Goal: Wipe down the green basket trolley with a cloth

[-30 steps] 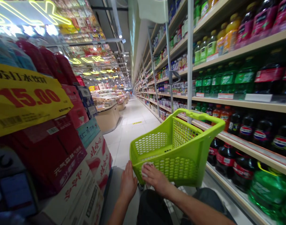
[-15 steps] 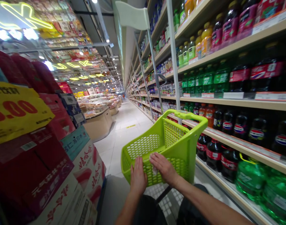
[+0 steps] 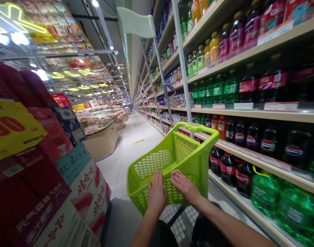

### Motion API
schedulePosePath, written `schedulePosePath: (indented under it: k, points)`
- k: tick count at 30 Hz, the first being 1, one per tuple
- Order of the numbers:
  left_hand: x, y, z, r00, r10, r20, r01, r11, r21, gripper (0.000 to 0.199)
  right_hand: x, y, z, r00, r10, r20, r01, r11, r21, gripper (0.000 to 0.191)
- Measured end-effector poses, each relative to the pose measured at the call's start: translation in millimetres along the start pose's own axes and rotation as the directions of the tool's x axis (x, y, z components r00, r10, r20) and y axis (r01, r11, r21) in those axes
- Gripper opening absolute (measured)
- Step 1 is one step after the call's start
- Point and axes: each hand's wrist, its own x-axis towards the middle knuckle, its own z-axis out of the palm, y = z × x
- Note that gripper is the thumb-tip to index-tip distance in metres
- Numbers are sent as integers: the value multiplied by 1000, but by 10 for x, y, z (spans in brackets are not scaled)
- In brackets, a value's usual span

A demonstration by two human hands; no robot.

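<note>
A lime-green plastic shopping cart (image 3: 181, 166) with perforated walls stands before me, its basket holding nothing that I can see. My left hand (image 3: 157, 193) lies against the near side wall with fingers stretched out, just below the rim. Beside it, my right hand (image 3: 186, 188) presses a small whitish cloth (image 3: 176, 172) to the same wall. Most of the cloth is hidden under the fingers. The cart's handle (image 3: 198, 128) rises at the back right, apart from both hands.
Shelves of drink bottles (image 3: 231, 85) line the right side. Stacked drink cartons (image 3: 82, 192) with a yellow price sign (image 3: 13, 128) crowd the left. A tiled aisle (image 3: 132, 137) runs ahead past rounded display counters (image 3: 103, 140). A pale chair-like frame (image 3: 136, 24) stands by the shelves.
Both hands have slid a little to the right along the cart's side, toward its handle end. The view has turned slightly right, so the cart and shelves sit further left.
</note>
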Motion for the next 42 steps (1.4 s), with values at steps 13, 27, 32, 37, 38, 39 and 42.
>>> schedulePosePath:
  k: [13, 27, 32, 37, 38, 39, 42]
  points:
    - [134, 307, 103, 991, 130, -7, -130, 991, 21, 76, -172, 286, -222, 997, 83, 4, -83, 995, -46, 39]
    - [325, 582, 63, 979, 200, -30, -200, 980, -8, 74, -332, 533, -433, 995, 98, 1, -97, 985, -144, 42]
    - [366, 632, -20, 982, 190, -11, -190, 982, -18, 76, -120, 818, -822, 966, 211, -150, -236, 956, -175, 48]
    - [353, 700, -43, 980, 200, -15, -200, 979, -36, 75, -421, 981, -810, 970, 220, -104, -238, 944, -227, 52]
    - [348, 695, -32, 980, 200, -12, -200, 979, -37, 75, -565, 956, -761, 979, 198, -55, -205, 953, -223, 52]
    - [345, 686, -18, 980, 199, -7, -199, 979, -37, 75, -687, 926, -723, 983, 180, -16, -180, 961, -211, 51]
    - [343, 658, 16, 982, 191, 1, -190, 981, -35, 75, -712, 888, -751, 977, 212, -30, -214, 958, -190, 50]
